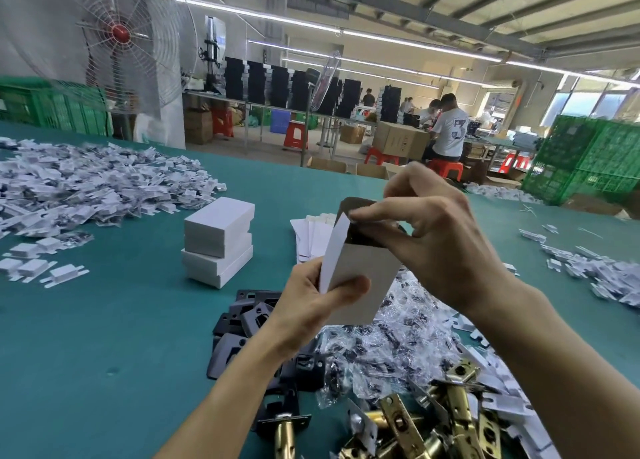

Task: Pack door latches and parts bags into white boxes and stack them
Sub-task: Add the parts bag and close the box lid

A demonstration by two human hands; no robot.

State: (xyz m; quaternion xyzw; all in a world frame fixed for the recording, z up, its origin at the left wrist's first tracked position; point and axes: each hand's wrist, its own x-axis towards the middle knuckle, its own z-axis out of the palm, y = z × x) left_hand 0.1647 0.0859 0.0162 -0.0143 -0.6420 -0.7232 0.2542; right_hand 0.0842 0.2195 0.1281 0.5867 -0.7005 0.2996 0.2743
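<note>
Box (362,278) not yet closed: left hand (311,306) grips it, right fingers (381,209) pinch at its open mouth, small stack (218,243) waits beyond the fingertips.

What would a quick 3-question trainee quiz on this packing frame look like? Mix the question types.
1. True or false: the white box in hand is already closed at the top.
2. Which hand has its grip on the box's lower end? A) left hand B) right hand C) neither
3. Fill in: the stack of closed boxes stands to the held box's ___.

Key: 1 false, the top flap stands open; 2 A; 3 left.
</note>
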